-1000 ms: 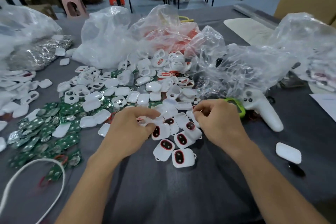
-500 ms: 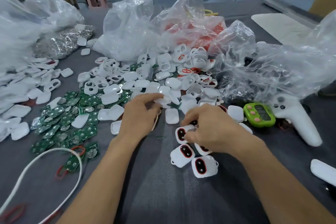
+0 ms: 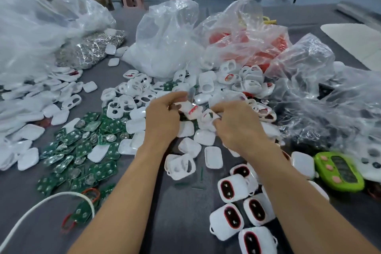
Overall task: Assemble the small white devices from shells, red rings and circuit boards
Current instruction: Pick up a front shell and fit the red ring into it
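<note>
**Both hands brought forward into the shell pile**

Head view. The left hand [image 3: 162, 118] is seen with its fingers curled round a ringed shell [image 3: 190, 109], a white piece with a red mark, held between thumb and fingertips. The right hand [image 3: 240, 127] is clenched on a second shell [image 3: 208, 117], which is pinched just left of its fingertips. The two pieces are nearly touching between the hands, though finer detail is lost to blur.

Half a second earlier the right hand was laid over the finished devices [image 3: 257, 209]. It has since been lifted away and carried forward. That cluster is now left uncovered, nearer the person than the right fingers and beside the forearm. The left hand has been brought in to meet the right.

Loose white shells [image 3: 135, 126] are heaped just beyond and left of the left fingers, and green circuit boards [image 3: 82, 146] are spread farther left. A bag of red rings [image 3: 247, 45] is seen well beyond the fingertips. A green timer [image 3: 340, 171] lies right of the right wrist.
</note>
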### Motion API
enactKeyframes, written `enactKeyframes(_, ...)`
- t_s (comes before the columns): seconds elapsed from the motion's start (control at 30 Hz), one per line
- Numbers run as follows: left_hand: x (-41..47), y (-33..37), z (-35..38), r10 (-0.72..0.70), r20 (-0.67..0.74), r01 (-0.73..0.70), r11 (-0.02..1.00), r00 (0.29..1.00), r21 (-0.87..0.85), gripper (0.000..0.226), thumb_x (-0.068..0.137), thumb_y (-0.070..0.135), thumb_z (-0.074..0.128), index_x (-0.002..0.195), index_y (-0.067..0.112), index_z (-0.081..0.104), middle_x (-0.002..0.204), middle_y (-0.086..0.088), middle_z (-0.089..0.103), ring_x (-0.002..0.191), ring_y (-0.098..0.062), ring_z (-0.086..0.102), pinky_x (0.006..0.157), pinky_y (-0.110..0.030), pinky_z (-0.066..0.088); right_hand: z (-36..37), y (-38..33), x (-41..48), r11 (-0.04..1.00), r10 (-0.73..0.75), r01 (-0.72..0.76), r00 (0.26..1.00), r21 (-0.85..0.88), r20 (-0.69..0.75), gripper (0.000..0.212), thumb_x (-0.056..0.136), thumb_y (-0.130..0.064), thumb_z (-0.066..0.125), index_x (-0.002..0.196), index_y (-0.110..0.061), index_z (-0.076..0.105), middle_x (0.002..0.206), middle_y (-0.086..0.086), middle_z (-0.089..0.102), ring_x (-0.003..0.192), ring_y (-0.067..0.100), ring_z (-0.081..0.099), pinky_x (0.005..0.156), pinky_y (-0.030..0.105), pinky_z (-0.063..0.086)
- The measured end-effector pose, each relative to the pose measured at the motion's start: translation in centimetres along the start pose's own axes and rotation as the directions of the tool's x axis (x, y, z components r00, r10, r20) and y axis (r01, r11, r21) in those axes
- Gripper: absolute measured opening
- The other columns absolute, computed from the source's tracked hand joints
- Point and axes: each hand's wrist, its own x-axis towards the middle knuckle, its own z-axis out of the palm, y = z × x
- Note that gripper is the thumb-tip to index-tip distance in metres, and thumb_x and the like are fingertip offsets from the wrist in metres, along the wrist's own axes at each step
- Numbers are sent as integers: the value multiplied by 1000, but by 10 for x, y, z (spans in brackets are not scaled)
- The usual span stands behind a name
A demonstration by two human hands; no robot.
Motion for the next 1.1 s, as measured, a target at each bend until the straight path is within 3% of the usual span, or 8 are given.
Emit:
enactKeyframes(0.2, -20, 4, 3, 88, 84, -101, 982, 993, 160, 37, 89, 23, 53, 105, 50, 74, 104, 33, 72, 92, 10, 66, 78, -4, 44, -1, 14, 1, 973, 101, -84, 992, 217, -69, 13, 85, -29, 79, 76, -34, 71, 60, -18, 59, 51, -1, 56, 48, 6, 34)
enactKeyframes(0.37, -27, 8, 7, 107, 234, -192, 907, 966, 375, 43, 94, 22, 60, 133, 39, 65, 127, 11, 70, 113, -15, 64, 96, -30, 50, -15, 14, -15, 956, 174, -125, 970, 265, -170, 23, 71, -45, 86, 61, -33, 69, 55, -19, 60, 61, 1, 60, 64, 19, 47)
enactKeyframes(0.57, -45, 26, 7, 352, 75, -317, 707, 933, 632, 57, 90, 26, 71, 145, 31, 55, 132, -4, 69, 115, -32, 66, 89, -43, 54, -9, 8, -36, 953, 304, -288, 901, 97, -310, 46, 77, -67, 73, 68, -23, 70, 63, -6, 67, 68, 23, 66, 73, 35, 54)
enactKeyframes(0.67, -57, 32, 6, 268, 197, -328, 847, 943, 418, 55, 92, 44, 64, 145, 46, 49, 132, 22, 65, 119, -4, 59, 97, -15, 41, -8, 7, -36, 942, 322, -276, 903, 190, -286, 54, 87, -62, 65, 56, -18, 59, 56, -3, 61, 59, 23, 61, 63, 32, 46)
enactKeyframes(0.73, -64, 37, 11, 181, 303, -270, 920, 936, 284, 54, 87, 55, 62, 139, 60, 47, 123, 39, 59, 111, 17, 53, 88, 2, 31, -8, 7, -35, 931, 302, -230, 922, 284, -243, 54, 93, -53, 62, 53, -17, 55, 54, -1, 59, 59, 25, 61, 62, 34, 45)
enactKeyframes(0.93, -60, 31, 18, 102, 199, -142, 970, 975, 197, 36, 90, 15, 69, 109, 44, 76, 103, 19, 76, 76, 22, 62, 69, 0, 46, -14, 24, -37, 908, 161, -132, 986, 398, -41, 49, 92, -28, 69, 48, -12, 53, 43, -5, 48, 47, 20, 48, 56, 38, 49)
enactKeyframes(1.03, -60, 32, 16, 63, 195, -107, 969, 979, 223, 36, 86, 11, 67, 94, 46, 75, 73, 28, 72, 71, 17, 64, 66, -1, 46, -14, 27, -38, 939, 78, -54, 995, 340, -56, 16, 88, -18, 67, 76, -17, 78, 70, 0, 73, 76, 22, 68, 76, 39, 59)
enactKeyframes(1.1, -59, 32, 19, 76, 179, -123, 956, 981, 268, 39, 82, 11, 69, 95, 47, 75, 68, 32, 66, 74, 28, 55, 66, 7, 35, -11, 23, -36, 953, 51, -17, 993, 303, -104, 18, 87, -14, 67, 97, -19, 80, 92, 6, 76, 96, 26, 67, 96, 38, 53)
